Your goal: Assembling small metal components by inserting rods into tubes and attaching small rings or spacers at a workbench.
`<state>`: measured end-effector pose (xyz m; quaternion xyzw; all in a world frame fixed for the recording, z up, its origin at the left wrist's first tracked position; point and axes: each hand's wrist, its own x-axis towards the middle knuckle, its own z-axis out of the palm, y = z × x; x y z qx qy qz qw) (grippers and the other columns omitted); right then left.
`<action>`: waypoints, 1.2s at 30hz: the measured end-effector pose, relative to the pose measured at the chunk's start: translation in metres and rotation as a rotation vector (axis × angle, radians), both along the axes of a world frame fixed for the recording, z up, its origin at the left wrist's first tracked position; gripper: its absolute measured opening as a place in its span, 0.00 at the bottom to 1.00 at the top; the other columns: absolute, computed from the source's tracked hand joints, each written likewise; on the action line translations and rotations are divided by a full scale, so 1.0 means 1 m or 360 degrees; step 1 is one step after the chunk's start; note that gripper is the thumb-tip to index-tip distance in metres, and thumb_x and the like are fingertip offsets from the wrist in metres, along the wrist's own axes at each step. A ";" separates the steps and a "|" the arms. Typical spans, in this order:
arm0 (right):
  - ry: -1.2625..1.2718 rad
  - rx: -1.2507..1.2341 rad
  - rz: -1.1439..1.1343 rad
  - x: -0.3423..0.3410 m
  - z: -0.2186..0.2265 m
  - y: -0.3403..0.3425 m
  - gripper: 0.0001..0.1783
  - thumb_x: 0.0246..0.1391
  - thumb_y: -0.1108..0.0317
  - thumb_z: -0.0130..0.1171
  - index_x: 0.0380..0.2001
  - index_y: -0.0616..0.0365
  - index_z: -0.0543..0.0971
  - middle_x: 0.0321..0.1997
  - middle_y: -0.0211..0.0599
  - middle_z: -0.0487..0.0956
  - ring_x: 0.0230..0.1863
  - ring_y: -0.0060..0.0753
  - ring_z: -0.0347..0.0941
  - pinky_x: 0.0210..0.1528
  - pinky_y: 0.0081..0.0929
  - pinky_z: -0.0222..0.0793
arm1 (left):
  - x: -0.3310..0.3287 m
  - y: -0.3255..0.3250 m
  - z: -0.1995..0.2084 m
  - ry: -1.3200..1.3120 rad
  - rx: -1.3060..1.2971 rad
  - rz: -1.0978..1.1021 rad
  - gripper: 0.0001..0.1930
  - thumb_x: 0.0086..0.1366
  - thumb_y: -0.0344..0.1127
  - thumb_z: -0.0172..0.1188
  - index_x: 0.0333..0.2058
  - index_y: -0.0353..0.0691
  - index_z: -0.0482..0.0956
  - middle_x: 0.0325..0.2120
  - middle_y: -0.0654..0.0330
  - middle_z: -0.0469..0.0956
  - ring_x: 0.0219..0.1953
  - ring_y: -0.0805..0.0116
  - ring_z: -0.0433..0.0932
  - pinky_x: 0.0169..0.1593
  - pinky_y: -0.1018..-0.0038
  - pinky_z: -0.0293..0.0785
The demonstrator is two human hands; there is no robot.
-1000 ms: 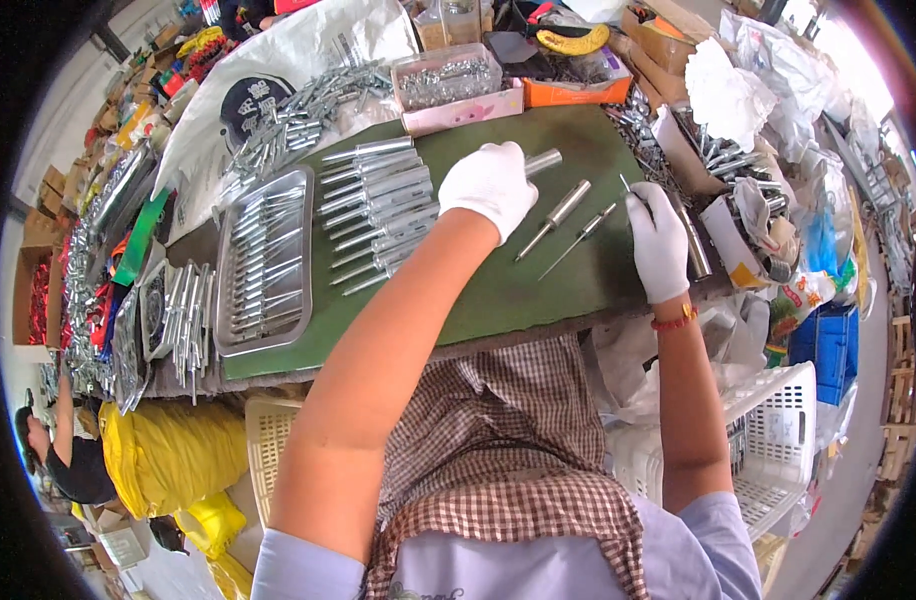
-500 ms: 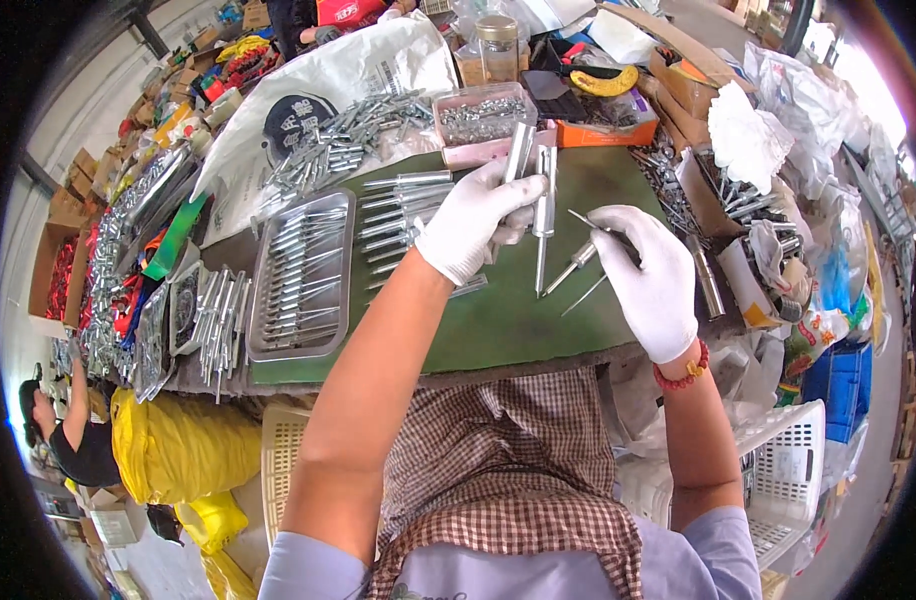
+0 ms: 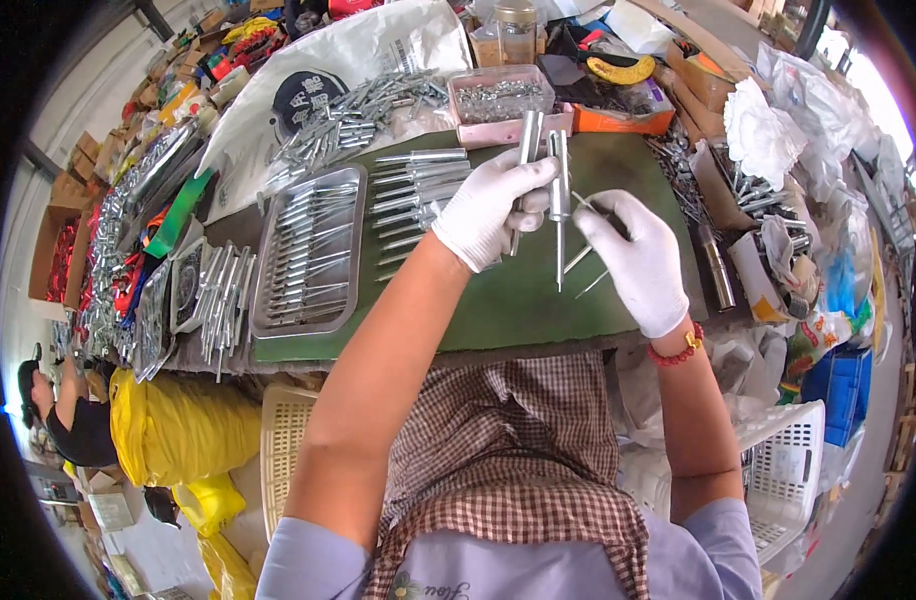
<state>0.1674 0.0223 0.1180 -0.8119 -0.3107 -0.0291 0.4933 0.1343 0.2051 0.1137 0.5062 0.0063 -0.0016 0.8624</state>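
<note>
Thin rod now nearer the metal shaft

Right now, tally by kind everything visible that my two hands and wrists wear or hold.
White gloves: 2
Red bead bracelet: 1
Stepped metal rods in the left hand: 2 in view
Thin metal pin in the right hand: 1
Total: 6

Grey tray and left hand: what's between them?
Head view: a row of silver rods on the green surface lies between grey tray and left hand.
</note>
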 end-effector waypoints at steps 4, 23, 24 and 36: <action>0.0204 -0.0072 0.0057 -0.006 -0.011 0.014 0.18 0.49 0.55 0.62 0.30 0.62 0.80 0.21 0.40 0.77 0.23 0.30 0.73 0.28 0.25 0.67 | -0.003 0.001 -0.007 -0.0019 -0.0117 0.0065 0.12 0.62 0.37 0.58 0.41 0.37 0.71 0.24 0.68 0.70 0.19 0.85 0.58 0.17 0.88 0.52; 0.0739 0.0174 0.0389 -0.040 -0.033 -0.024 0.21 0.59 0.53 0.53 0.34 0.64 0.75 0.24 0.26 0.69 0.26 0.16 0.61 0.28 0.18 0.59 | -0.096 -0.032 -0.030 -0.0503 0.2526 0.0856 0.24 0.53 0.37 0.62 0.49 0.37 0.73 0.40 0.56 0.74 0.45 0.56 0.73 0.48 0.65 0.69; 0.0818 0.0191 0.0478 -0.042 -0.031 -0.023 0.20 0.59 0.53 0.53 0.34 0.64 0.75 0.24 0.24 0.68 0.25 0.15 0.60 0.28 0.17 0.58 | -0.091 -0.033 -0.031 -0.0428 0.1959 0.0694 0.21 0.63 0.42 0.55 0.50 0.35 0.72 0.44 0.54 0.74 0.49 0.56 0.72 0.52 0.67 0.68; -0.0532 -0.0109 0.0221 -0.045 0.001 -0.034 0.07 0.52 0.74 0.55 0.36 0.61 0.76 0.30 0.44 0.77 0.31 0.44 0.75 0.35 0.28 0.70 | -0.082 -0.050 -0.037 -0.0155 -0.0074 0.0275 0.22 0.64 0.41 0.58 0.50 0.33 0.68 0.42 0.59 0.74 0.43 0.68 0.76 0.43 0.74 0.73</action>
